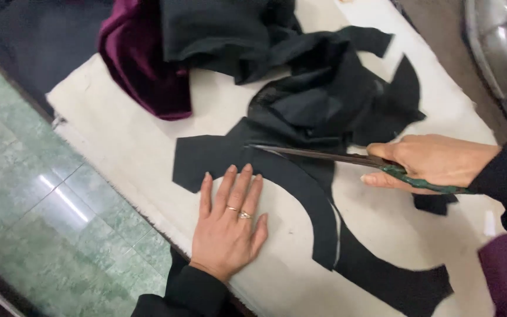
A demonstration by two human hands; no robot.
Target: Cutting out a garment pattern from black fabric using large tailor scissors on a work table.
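- Green polished floor tiles [48,229] run along the near left, at seven to nine o'clock, beside a counter [118,147] covered in off-white cloth.
- Nearest, at six o'clock, the left hand [228,226] lies flat with fingers spread, gripping nothing; its fingertips press the edge of a curved black fabric piece [300,188].
- At three o'clock, the right hand [432,161] is closed around the green handles of long scissors [347,158], blades pointing toward nine o'clock and biting into the black fabric at centre.
- Risk, as I judge it: the left fingertips sit near the blade line, so a slip could nick them; loose fabric could also shift and spoil the curve.
- Farther off, at twelve o'clock, lies a heap of black cloth [247,35]; a maroon velvet bundle [142,64] sits at eleven.
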